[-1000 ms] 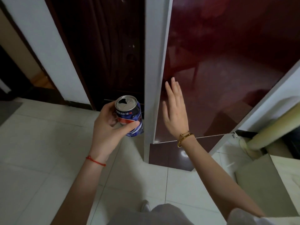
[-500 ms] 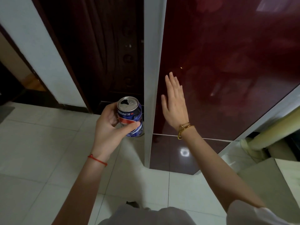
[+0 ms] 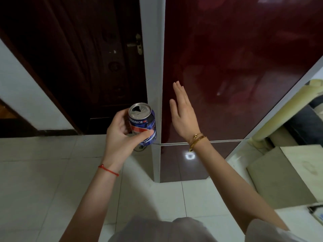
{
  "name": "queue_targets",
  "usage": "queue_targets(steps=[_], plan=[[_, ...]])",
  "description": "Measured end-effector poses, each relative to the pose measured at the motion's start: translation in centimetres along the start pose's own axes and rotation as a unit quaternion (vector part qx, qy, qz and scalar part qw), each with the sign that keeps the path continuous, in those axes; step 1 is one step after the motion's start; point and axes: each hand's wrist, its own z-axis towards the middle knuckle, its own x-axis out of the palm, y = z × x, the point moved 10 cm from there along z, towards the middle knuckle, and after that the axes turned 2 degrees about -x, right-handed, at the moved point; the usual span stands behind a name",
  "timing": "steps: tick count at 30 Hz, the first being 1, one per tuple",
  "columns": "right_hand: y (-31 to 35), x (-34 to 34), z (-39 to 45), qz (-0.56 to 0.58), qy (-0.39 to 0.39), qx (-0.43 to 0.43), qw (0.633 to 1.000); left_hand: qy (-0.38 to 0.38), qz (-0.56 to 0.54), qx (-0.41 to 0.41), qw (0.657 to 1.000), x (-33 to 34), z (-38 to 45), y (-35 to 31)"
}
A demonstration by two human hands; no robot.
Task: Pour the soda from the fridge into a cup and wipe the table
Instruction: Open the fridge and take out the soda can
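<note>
1. Left hand: wraps the can at mid-body, thumb across the front label, fingers behind; holds it upright, clear of the floor, just left of the fridge edge.
2. Right hand: flat, fingers straight and together, grasping nothing; raised close before the dark red fridge door, contact not discernible.
3. Can: already opened, mouth visible in the lid; no way to reseal, so any tilt risks a spill. Fill level not visible; probably moderate weight if near full.
4. Handling, as judged: thin metal wall, stiff enough for a light hold yet apt to dent and push liquid upward under a hard squeeze. Likely cold from the fridge and perhaps damp, hence slippery.
5. Best hold, as judged: around the middle of the cylinder as shown, thumb opposite fingers, mouth kept uppermost and away from the palm; rim and lid left untouched.
6. Fridge door: appears closed; lower door seam runs just below the right wrist.
7. Cup and counter surface for pouring: not identifiable here; pouring and wiping not yet done.
</note>
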Motion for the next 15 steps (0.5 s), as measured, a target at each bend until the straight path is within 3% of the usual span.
queue_targets(steps=[5, 8, 12, 15], plan=[[-0.9, 0.3, -4.3, 0.024, 0.021, 0.091, 0.995, 0.050, -0.009, 0.002, 0.999, 1.5, 0.7, 0.4], [-3.1, 1.1, -7.8, 0.119, 0.033, 0.221, 0.967, 0.080, -0.010, 0.000, 0.997, 2.6, 0.9, 0.9], [-4.5, 3.3, -13.1, 0.342, 0.039, 0.405, 0.847, 0.136, -0.010, 0.002, 0.991, 4.7, 0.6, 1.2], [-3.4, 3.5, -15.8, 0.452, 0.021, 0.469, 0.759, 0.187, -0.007, 0.003, 0.982, 6.5, 0.1, 1.7]])
